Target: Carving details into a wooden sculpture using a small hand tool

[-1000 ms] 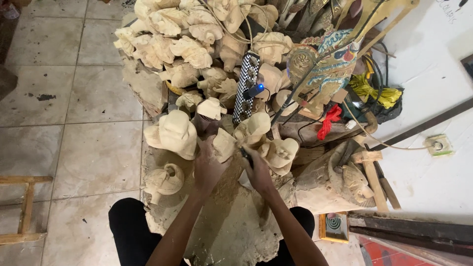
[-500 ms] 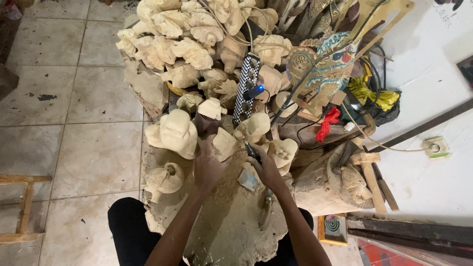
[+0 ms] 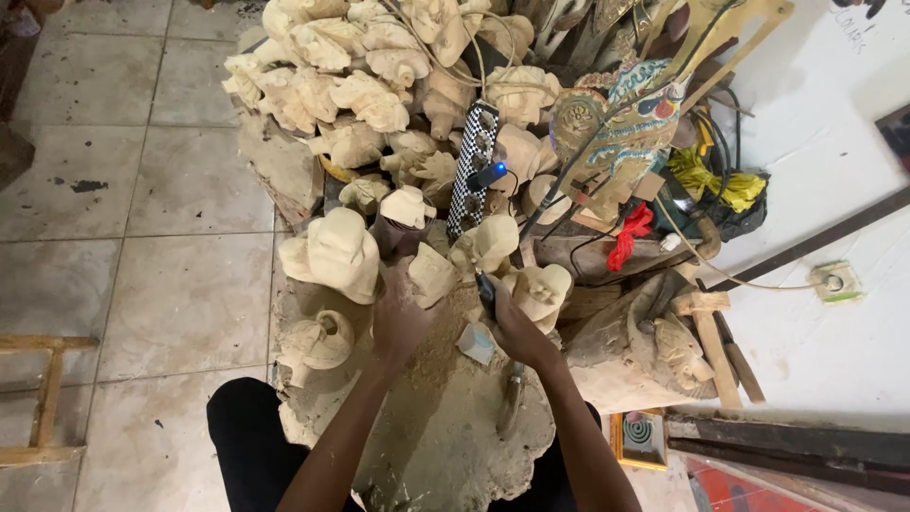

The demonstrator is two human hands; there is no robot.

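My left hand [image 3: 400, 318] grips a small pale wooden carving [image 3: 431, 275] and holds it over a sawdust-covered wooden block [image 3: 445, 427]. My right hand [image 3: 517, 327] is closed around a dark hand-held carving tool [image 3: 486, 292] whose tip points at the carving. A small white block [image 3: 477, 343] lies just below the right hand. A chisel with a wooden handle [image 3: 510, 398] rests on the block beside my right forearm.
A heap of unpainted carved wooden heads [image 3: 360, 85] rises beyond the hands, with a larger one [image 3: 334, 254] at the left. A checkered power strip [image 3: 472, 171], painted puppet figure [image 3: 616, 123], red cloth [image 3: 630, 235] and wall socket [image 3: 834, 283] lie right. Tiled floor [image 3: 142, 237] spreads left.
My right hand has shifted slightly, bringing the tool's tip closer to the carving. My left hand keeps its grip in about the same place.
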